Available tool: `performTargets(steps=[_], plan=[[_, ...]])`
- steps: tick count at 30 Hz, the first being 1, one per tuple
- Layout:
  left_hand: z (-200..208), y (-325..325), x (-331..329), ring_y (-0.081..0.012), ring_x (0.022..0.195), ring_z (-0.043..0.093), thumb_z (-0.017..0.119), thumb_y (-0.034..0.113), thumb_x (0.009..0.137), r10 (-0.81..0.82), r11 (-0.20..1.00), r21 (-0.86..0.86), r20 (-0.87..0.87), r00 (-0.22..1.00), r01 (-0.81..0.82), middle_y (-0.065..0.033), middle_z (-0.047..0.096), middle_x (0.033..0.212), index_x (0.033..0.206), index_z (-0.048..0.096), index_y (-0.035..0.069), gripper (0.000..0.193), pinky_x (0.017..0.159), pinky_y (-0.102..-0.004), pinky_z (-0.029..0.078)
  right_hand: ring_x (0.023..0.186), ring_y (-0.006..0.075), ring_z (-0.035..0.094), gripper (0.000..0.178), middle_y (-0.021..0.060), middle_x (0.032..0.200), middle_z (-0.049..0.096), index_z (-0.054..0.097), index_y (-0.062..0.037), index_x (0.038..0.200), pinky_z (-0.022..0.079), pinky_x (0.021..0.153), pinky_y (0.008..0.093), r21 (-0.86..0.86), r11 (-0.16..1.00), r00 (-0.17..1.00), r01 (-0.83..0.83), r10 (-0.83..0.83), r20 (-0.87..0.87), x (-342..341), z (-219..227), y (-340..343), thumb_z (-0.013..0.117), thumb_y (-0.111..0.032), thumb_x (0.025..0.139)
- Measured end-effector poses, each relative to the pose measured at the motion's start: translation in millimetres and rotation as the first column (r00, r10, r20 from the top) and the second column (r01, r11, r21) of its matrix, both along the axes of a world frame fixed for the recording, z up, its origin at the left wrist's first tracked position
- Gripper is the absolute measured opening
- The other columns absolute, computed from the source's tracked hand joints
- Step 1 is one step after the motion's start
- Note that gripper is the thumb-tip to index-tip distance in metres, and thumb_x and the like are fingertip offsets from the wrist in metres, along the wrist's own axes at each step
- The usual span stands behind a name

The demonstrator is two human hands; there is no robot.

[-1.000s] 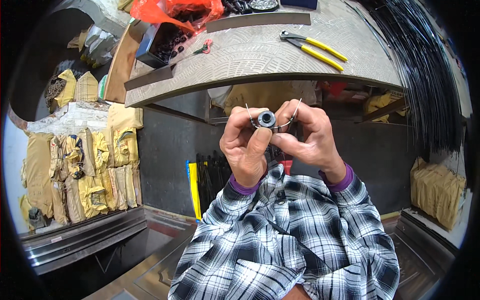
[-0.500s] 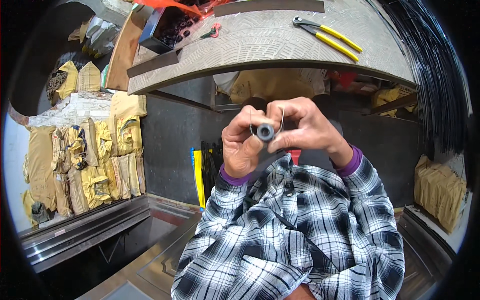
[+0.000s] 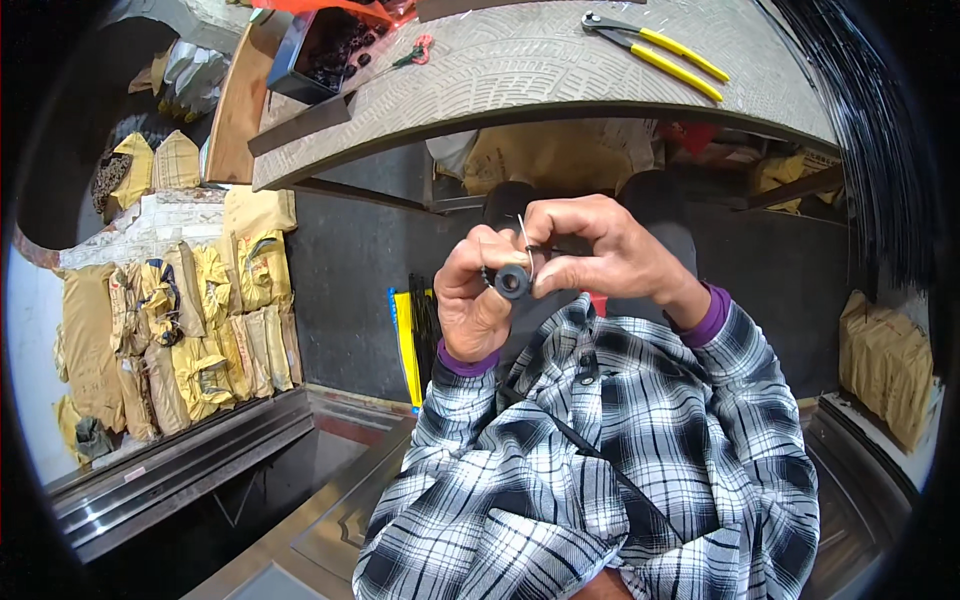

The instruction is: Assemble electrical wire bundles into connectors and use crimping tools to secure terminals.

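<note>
Overall, pliers (image 3: 660, 58) lie on the gray tabletop (image 3: 480, 85), packages (image 3: 90, 345) crowd the left, left hand (image 3: 466, 312) gripping a black ring (image 3: 503, 283), right hand (image 3: 610, 258) pinching thin wire (image 3: 524, 233).

The black, ring-ended piece (image 3: 511, 282) has shifted left and lower in view. Earlier, 2 pale wire ends rose on either side of it; now just 1 wire end (image 3: 523, 232) plainly stands up, near the fingertips of the right hand (image 3: 605, 255). The bench (image 3: 500, 75) sits higher in view than 1 second ago.
</note>
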State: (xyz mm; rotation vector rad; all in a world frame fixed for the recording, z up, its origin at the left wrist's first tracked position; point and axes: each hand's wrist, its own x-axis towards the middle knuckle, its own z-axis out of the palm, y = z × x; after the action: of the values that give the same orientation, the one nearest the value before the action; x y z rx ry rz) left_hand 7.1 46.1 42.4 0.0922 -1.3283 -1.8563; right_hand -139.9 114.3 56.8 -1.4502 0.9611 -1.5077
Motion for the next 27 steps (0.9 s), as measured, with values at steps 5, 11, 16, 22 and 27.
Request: performTargets(steps=[5,11,16,22,27], plan=[[-10,-6,7,-0.0167,0.082,0.049,0.06,0.017,0.083,0.076,0.995,-0.071,0.022,0.997,-0.074,-0.0073,0.046,0.09,0.097,0.051,-0.002,0.025,0.077,-0.0291,0.04,0.084,0.0279,0.059,0.031,0.0132,0.095,0.058,0.055,0.0011,0.098,0.047,0.069,0.0347,-0.486,0.697,0.561,0.527,-0.715,-0.417,33,-2,8,0.065,-0.016,0.074],[-16,4,5,-0.0139,0.085,0.048,0.061,0.019,0.083,0.154,0.984,-0.097,0.04,0.987,-0.149,-0.006,0.049,0.09,0.096,0.052,0.0,0.025,0.079,-0.0267,0.039,0.084,0.0286,0.059,0.045,0.0163,0.098,0.057,0.052,0.0048,0.109,0.048,0.068,0.0335,-0.489,0.663,0.452,0.566,-0.746,-0.489,47,-2,16,0.065,-0.008,0.069],[-17,8,0,-0.0136,0.085,0.048,0.062,0.019,0.083,0.199,0.974,-0.123,0.085,0.976,-0.188,-0.0056,0.05,0.091,0.095,0.053,0.001,0.023,0.077,-0.0254,0.038,0.079,0.0286,0.06,0.046,0.0183,0.094,0.057,0.053,0.0063,0.104,0.05,0.063,0.0319,-0.4,0.708,0.509,0.582,-0.7,-0.5,46,-3,16,0.064,0.002,0.06],[-11,18,-1,-0.0146,0.091,0.051,0.062,0.021,0.082,0.24,0.97,-0.017,0.148,0.959,-0.241,-0.0082,0.051,0.103,0.105,0.052,-0.001,0.033,0.082,-0.0267,0.04,0.066,0.0265,0.061,0.037,0.0147,0.082,0.06,0.055,0.0036,0.093,0.049,0.054,0.0303,-0.383,0.687,0.565,0.617,-0.726,-0.392,42,-7,19,0.065,0.004,0.058],[-13,26,-5,-0.0153,0.099,0.051,0.056,0.01,0.086,0.347,0.932,0.0,0.278,0.896,-0.362,-0.0104,0.052,0.112,0.114,0.052,-0.003,0.032,0.088,-0.0276,0.039,0.068,0.0246,0.06,0.038,0.013,0.085,0.059,0.055,0.0007,0.095,0.048,0.054,0.0284,-0.311,0.729,0.634,0.609,-0.684,-0.36,39,-15,9,0.066,0.005,0.059]])
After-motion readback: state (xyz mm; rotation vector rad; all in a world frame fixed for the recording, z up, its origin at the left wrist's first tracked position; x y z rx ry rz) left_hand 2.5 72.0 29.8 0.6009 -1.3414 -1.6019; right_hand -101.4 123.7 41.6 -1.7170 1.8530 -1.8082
